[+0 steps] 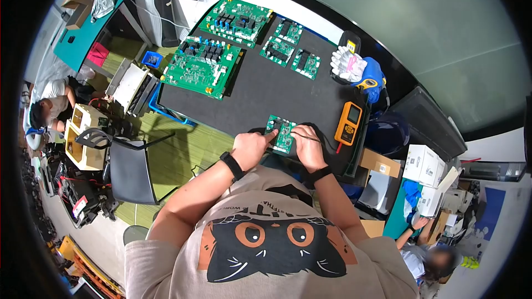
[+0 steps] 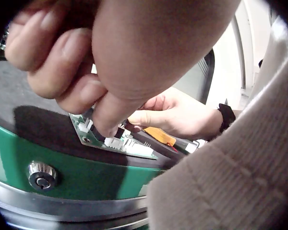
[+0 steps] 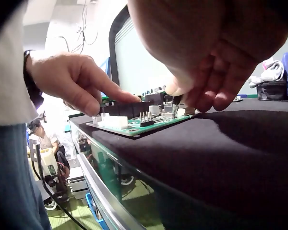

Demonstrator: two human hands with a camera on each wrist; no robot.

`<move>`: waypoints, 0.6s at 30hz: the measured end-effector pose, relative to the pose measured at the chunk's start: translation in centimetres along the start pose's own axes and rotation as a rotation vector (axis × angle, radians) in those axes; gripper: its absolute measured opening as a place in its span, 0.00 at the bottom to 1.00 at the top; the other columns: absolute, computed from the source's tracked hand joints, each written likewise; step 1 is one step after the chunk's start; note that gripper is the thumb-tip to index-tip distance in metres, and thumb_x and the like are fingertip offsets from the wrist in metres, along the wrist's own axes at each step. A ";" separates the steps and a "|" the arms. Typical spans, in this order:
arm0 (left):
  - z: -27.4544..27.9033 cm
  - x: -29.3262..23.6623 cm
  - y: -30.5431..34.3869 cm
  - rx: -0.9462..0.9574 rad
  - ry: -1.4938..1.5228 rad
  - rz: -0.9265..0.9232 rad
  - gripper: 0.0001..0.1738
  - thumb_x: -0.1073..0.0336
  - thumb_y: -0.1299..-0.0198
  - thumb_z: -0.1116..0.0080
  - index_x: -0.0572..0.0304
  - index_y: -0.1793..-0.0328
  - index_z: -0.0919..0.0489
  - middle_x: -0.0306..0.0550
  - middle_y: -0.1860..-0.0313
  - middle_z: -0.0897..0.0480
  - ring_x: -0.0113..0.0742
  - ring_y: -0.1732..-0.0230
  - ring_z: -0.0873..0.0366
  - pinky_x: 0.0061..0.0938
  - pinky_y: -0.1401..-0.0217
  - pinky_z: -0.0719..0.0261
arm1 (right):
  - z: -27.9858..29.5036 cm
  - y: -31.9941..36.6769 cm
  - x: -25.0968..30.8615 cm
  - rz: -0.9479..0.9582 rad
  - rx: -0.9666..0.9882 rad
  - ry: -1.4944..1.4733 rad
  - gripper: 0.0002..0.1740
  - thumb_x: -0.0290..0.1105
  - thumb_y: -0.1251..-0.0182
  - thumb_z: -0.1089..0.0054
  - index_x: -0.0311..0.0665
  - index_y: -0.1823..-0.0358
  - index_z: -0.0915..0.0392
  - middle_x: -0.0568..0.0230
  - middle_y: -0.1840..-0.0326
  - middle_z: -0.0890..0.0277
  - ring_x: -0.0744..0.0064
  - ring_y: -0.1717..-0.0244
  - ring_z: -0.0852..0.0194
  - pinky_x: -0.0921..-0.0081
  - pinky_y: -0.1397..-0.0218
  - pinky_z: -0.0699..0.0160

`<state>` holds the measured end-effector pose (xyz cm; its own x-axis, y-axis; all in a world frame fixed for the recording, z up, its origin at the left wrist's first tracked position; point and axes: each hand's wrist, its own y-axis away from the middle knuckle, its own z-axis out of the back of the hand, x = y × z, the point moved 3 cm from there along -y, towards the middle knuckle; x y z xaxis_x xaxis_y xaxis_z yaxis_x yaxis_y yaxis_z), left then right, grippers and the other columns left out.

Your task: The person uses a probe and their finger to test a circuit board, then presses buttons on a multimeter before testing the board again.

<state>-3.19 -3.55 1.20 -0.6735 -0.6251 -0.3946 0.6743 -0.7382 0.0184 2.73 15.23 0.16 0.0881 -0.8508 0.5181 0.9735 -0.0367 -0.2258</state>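
A small green circuit board point(image 1: 281, 134) lies at the front edge of the dark table mat, between both hands. My left hand point(image 1: 249, 149) holds it from the left. In the right wrist view, the left index finger point(image 3: 117, 92) rests along a long black part point(image 3: 122, 108) on the board, with the thumb at its near end. From the right, my right hand point(image 1: 308, 145) pinches a thin dark tool point(image 3: 176, 100) over the board's components. Most of that tool is hidden by the hand, and I cannot tell its kind.
Two large green boards point(image 1: 200, 67) and several small boards point(image 1: 306, 64) lie farther back on the mat point(image 1: 252, 91). An orange meter point(image 1: 348, 123), white gloves point(image 1: 348, 64) and a blue device point(image 1: 372, 80) are at the right. A chair point(image 1: 133, 171) stands left; other people sit farther off.
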 end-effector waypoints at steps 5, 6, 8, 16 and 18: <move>0.4 -0.1 -0.1 0.012 0.019 0.009 0.26 0.56 0.38 0.39 0.36 0.32 0.25 0.43 0.77 0.19 0.43 0.75 0.18 0.37 0.76 0.23 | 0.3 -0.4 0.2 0.070 0.004 0.036 0.06 0.22 0.39 0.44 0.33 0.62 0.20 0.58 0.56 0.20 0.56 0.49 0.23 0.64 0.44 0.23; 0.5 -0.1 -0.1 0.013 0.018 0.011 0.26 0.56 0.38 0.39 0.36 0.32 0.25 0.43 0.77 0.19 0.43 0.75 0.18 0.37 0.76 0.23 | 0.4 -0.5 0.4 0.070 0.005 0.034 0.06 0.22 0.39 0.44 0.33 0.62 0.20 0.58 0.56 0.20 0.56 0.49 0.23 0.64 0.44 0.23; 0.5 -0.1 -0.1 0.031 0.011 0.015 0.26 0.56 0.38 0.40 0.36 0.32 0.24 0.44 0.76 0.19 0.43 0.74 0.18 0.37 0.75 0.23 | 0.5 -0.6 0.9 0.059 0.026 0.049 0.06 0.22 0.39 0.44 0.33 0.62 0.20 0.58 0.56 0.20 0.56 0.49 0.23 0.64 0.45 0.23; 0.9 -0.2 -0.2 0.069 0.010 0.022 0.26 0.56 0.36 0.43 0.36 0.30 0.26 0.43 0.74 0.17 0.42 0.72 0.17 0.37 0.73 0.22 | 0.0 -0.4 -0.1 0.067 0.071 0.031 0.07 0.25 0.35 0.45 0.34 0.58 0.21 0.54 0.55 0.21 0.52 0.49 0.25 0.61 0.44 0.25; 0.9 -0.2 -0.2 0.099 -0.005 0.022 0.26 0.56 0.34 0.45 0.37 0.29 0.27 0.42 0.74 0.16 0.41 0.70 0.16 0.36 0.72 0.21 | -0.1 -0.3 -0.1 0.055 0.059 0.024 0.07 0.25 0.34 0.45 0.34 0.58 0.21 0.53 0.55 0.21 0.52 0.49 0.25 0.61 0.44 0.25</move>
<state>-3.47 -3.52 2.08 -0.6607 -0.6422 -0.3886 0.6555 -0.7459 0.1181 2.37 15.27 0.14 0.1377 -0.8632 0.4858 0.9780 0.0409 -0.2046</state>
